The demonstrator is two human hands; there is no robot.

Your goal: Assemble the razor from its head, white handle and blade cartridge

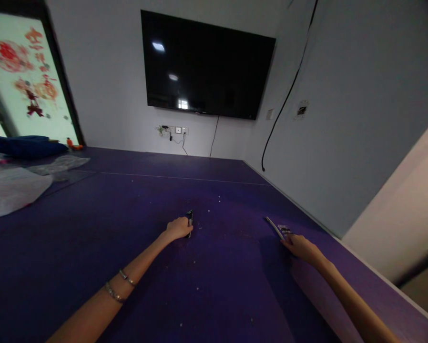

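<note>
On the purple surface (221,267), around mid-frame, we have the left hand (177,228) closed in a grip on a small dark tool (189,223). It juts out past the thumb side, shiny along one edge; we can't make out its exact type. Over to the right, well apart, the right hand (301,247) is curled nearly closed and pinches one end of a thin pale strip (274,227), far end angled forward and to the left. Just beside the strip, we see a small clear-and-dark piece (284,229); can't tell if it's held or just lying there. Pale specks (197,288) are scattered over the surface, several of them between the hands. We count two bracelets (114,292) on the left forearm. Far left: a whitish sheet (14,190), some clear plastic (66,164) next to it, dark blue cloth (28,145) behind, orange bottle (69,142) near a glass panel (6,95) with red decorations. Facing us: wall-mounted TV (207,66), screen dark, with sockets (178,130) and leads below. Near the back right corner, a black cable (287,97) hangs down.
</note>
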